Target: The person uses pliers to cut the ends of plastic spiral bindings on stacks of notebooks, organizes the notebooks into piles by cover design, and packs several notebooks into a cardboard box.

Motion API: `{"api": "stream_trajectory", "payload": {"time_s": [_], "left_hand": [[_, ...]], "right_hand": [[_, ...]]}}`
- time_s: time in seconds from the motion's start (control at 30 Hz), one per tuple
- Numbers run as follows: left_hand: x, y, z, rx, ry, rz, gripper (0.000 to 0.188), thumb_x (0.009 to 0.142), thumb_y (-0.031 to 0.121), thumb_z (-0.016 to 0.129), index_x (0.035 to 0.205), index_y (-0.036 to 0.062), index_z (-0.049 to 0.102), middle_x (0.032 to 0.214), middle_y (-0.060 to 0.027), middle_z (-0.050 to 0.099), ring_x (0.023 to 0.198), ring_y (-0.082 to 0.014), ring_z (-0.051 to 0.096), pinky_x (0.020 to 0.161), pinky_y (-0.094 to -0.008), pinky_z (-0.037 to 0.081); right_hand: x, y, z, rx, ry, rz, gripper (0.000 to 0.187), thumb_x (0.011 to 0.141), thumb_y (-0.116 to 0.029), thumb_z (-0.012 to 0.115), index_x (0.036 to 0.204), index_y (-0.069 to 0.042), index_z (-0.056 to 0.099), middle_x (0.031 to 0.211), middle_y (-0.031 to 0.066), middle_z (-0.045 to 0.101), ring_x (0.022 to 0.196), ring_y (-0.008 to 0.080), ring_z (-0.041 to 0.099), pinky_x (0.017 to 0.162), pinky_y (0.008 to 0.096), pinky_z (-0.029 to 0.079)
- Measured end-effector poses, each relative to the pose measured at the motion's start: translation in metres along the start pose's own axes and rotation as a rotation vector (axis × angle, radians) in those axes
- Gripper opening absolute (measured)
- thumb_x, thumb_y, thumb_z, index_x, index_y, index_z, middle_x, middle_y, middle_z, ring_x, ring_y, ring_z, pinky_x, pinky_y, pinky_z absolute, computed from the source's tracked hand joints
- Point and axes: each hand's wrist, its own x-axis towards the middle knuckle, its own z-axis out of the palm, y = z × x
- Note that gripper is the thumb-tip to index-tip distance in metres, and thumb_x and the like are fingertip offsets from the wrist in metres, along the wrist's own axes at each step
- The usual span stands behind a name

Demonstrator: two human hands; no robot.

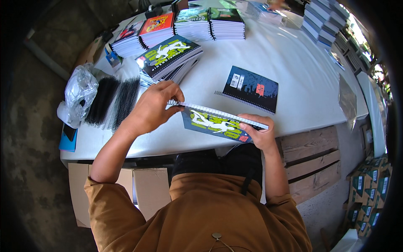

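Note:
Between my two hands a spiral notebook [212,124] is held up in front of me, its dark cover printed in yellow-green and white, the bound edge on top. My left hand [155,105] pinches the end of the wire coil at the notebook's left corner. The right end of the notebook is gripped by my right hand [261,132], thumb across the cover. Beyond it, a dark blue notebook [252,89] lies flat on the table, a bit of coil poking out at its left corner. A pile of notebooks [170,56] with the same yellow-green cover sits behind my left hand.
Black spiral coils [111,101] and a clear plastic bag [79,94] lie at the table's left. Several notebook stacks [191,29] line the back; a taller stack [323,23] rises far right. A cardboard box [151,189] is under the near edge, a wooden pallet [310,149] to the right.

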Motion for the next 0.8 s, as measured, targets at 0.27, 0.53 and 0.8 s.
{"api": "stream_trajectory", "payload": {"time_s": [0.27, 0.53, 0.8], "left_hand": [[-0.001, 0.016, -0.012, 0.021, -0.049, -0.116, 0.023, 0.078, 0.015, 0.069, 0.096, 0.002, 0.061, 0.093, -0.0116, 0.062, 0.087, -0.0312, 0.06, 0.079, -0.0382, 0.046], [-0.001, 0.008, -0.02, 0.179, -0.046, 0.059, 0.02, 0.075, 0.015, 0.07, 0.09, 0.004, 0.063, 0.094, -0.0092, 0.063, 0.091, -0.0298, 0.059, 0.08, -0.0389, 0.045], [-0.002, 0.018, -0.018, 0.133, -0.179, -0.117, 0.019, 0.076, 0.013, 0.069, 0.091, 0.0039, 0.062, 0.099, -0.011, 0.061, 0.098, -0.0299, 0.057, 0.084, -0.0403, 0.043]], "right_hand": [[-0.008, -0.002, 0.006, -0.059, -0.047, 0.03, 0.024, 0.084, -0.002, 0.062, 0.108, 0.002, 0.064, 0.097, 0.0109, 0.069, 0.084, 0.0125, 0.063, 0.077, 0.0249, 0.05], [-0.01, 0.002, 0.011, -0.036, -0.052, -0.024, 0.026, 0.084, 0.003, 0.057, 0.11, 0.001, 0.063, 0.101, 0.0125, 0.068, 0.091, 0.0142, 0.063, 0.08, 0.0254, 0.049], [-0.013, 0.0, 0.013, -0.066, -0.066, -0.044, 0.027, 0.084, 0.005, 0.056, 0.109, 0.002, 0.064, 0.102, 0.0133, 0.067, 0.092, 0.0153, 0.064, 0.082, 0.0265, 0.049]]}}
